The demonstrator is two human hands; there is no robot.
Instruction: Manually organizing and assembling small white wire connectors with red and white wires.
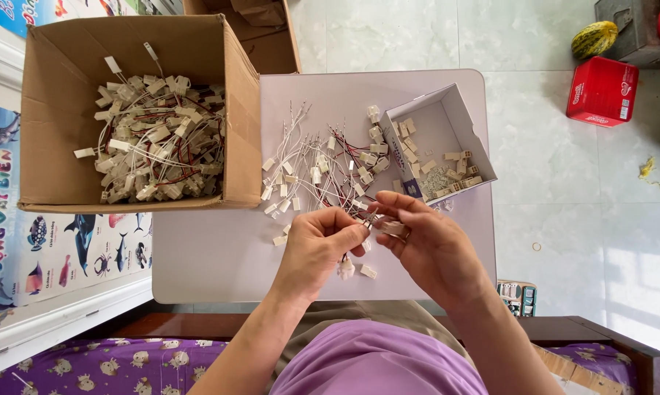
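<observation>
Over a small pale table (220, 271), left hand (317, 249) & right hand (428, 245) meet, fingers pinched narrow on a little connector w/ wire (377, 223). Just behind them lies a loose pile of wires (315, 168) w/ white plugs. Big brown cardboard box (235, 110), left rear, is full of finished leads. Small white box (472, 139), right rear, holds beige plugs. Red square carton (602, 91) sits on the floor far right; sea-animal poster (59, 249) at left.
</observation>
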